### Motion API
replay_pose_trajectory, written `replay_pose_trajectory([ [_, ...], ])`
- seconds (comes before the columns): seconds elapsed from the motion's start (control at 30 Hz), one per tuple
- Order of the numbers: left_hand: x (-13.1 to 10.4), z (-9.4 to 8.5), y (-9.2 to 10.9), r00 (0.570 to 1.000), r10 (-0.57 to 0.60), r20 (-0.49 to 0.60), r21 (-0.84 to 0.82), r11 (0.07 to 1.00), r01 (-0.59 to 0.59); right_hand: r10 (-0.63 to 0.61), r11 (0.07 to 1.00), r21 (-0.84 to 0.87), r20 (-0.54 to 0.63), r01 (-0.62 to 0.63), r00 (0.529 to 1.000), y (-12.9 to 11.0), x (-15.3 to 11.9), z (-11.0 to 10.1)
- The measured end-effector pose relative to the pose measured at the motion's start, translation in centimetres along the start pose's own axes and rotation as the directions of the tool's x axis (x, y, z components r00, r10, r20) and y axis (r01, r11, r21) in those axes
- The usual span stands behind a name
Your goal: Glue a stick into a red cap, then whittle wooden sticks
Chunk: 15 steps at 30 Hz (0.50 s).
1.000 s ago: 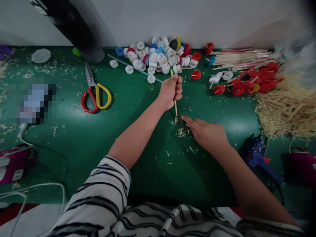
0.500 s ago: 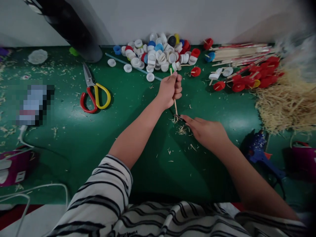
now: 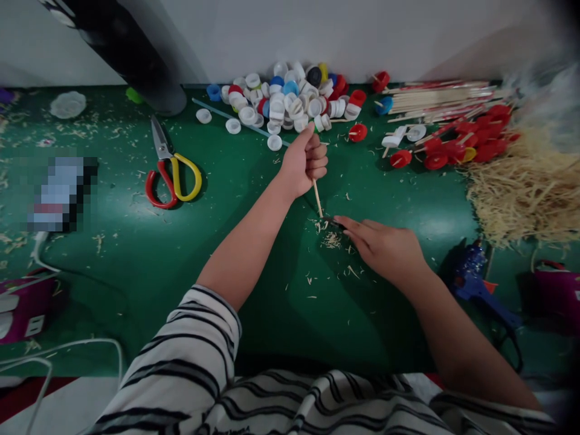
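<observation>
My left hand is closed round a thin wooden stick, whose lower end points down towards the table. In my right hand is a small dark blade, apparently a knife, gripped between thumb and fingers. Its tip lies at the stick's lower end; whether the two touch I cannot tell. Below them a little heap of wood shavings lies on the green table. Most of the knife's handle is hidden in my fingers.
Plastic bottle caps are piled at the back. Scissors lie left. To the right are wooden sticks, red caps on sticks, straw-like shreds and a blue glue gun. A dark cylinder stands back left.
My left hand has turned slightly and shifted a little left with the stick. The knife has moved slightly right and down, and the stick's upper end no longer shows above my thumb.
</observation>
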<state>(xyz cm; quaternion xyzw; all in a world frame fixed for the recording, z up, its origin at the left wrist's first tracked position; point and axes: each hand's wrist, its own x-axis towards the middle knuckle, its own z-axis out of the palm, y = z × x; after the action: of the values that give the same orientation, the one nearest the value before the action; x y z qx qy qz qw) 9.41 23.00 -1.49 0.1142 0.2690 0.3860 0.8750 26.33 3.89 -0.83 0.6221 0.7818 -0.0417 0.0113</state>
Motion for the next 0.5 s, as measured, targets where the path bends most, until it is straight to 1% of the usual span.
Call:
replay_pose_trajectory([
  [0.1, -0.2, 0.1, 0.1, 0.998, -0.057, -0.019, -0.025, 0.998, 0.056, 0.03, 0.999, 0.037, -0.062, -0.028, 0.998, 0.0, 0.8, 0.1],
  [0.2, -0.2, 0.1, 0.2, 0.994, -0.094, -0.052, -0.017, 0.995, 0.093, 0.047, 0.998, 0.043, -0.077, -0.044, 0.996, -0.4, 1.5, 0.1],
  [0.3, -0.2, 0.1, 0.2, 0.994, -0.105, -0.016, 0.031, 0.994, 0.105, 0.049, 0.998, 0.049, -0.098, -0.044, 0.994, -0.7, 1.9, 0.3],
  [0.4, -0.2, 0.1, 0.2, 0.995, -0.094, 0.046, 0.077, 0.993, 0.09, 0.037, 0.997, 0.076, -0.131, -0.027, 0.991, -0.6, 1.9, 0.4],
  [0.5, 0.0, -0.1, 0.2, 0.993, -0.089, 0.082, 0.079, 0.993, 0.083, 0.017, 0.995, 0.104, -0.147, -0.002, 0.989, -0.5, 1.9, 0.5],
])
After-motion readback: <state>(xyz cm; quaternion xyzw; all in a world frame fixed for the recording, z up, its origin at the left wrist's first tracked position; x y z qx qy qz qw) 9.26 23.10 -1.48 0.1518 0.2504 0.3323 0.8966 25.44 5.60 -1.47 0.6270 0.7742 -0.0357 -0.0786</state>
